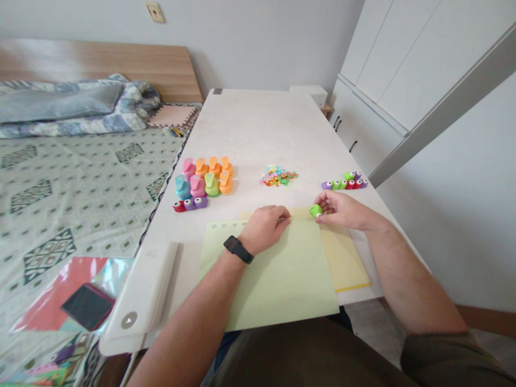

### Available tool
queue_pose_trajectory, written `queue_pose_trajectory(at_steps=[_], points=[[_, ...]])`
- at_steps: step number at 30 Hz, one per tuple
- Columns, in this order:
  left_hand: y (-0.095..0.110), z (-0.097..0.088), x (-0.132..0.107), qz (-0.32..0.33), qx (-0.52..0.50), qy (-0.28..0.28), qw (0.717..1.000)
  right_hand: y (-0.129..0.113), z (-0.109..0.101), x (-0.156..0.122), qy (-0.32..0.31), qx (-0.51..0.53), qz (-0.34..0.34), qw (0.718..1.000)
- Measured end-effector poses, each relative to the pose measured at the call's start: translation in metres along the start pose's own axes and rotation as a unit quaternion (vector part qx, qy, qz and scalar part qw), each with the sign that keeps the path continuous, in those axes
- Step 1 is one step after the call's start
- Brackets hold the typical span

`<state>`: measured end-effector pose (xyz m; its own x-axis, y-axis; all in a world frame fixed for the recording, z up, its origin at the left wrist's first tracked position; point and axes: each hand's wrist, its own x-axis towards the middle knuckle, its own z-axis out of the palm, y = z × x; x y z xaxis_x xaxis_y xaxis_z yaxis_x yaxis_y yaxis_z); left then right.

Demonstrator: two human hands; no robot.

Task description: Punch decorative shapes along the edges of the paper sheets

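My right hand (336,209) grips a small green craft punch (316,210) at the far right corner of a pale green paper sheet (278,274). Whether the punch bites the paper's edge I cannot tell. My left hand (268,226), with a dark watch on its wrist, pinches the sheet's far edge. A row of small punched holes (226,226) runs along that edge on the left. Under the green sheet lies yellow paper (346,258), showing at the right and the far side. Beyond my hands is a pile of colourful paper cutouts (278,176).
Large craft punches (212,184) stand in rows at left, with small punches (190,204) before them. More small punches (344,184) line the right edge. A white laminator-like device (141,290) occupies the near left corner. A phone (88,306) lies on the bed.
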<state>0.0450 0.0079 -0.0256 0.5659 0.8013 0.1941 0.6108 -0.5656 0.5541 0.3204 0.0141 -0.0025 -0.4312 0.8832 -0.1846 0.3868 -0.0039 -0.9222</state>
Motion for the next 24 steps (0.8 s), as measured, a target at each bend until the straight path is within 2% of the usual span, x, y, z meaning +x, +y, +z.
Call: queue_pose_trajectory(at_steps=[24], points=[[-0.003,0.0017,-0.0005,0.0,0.001,0.002,1.0,-0.0027,-0.006,-0.0053,0.001,0.012,-0.002,1.0]])
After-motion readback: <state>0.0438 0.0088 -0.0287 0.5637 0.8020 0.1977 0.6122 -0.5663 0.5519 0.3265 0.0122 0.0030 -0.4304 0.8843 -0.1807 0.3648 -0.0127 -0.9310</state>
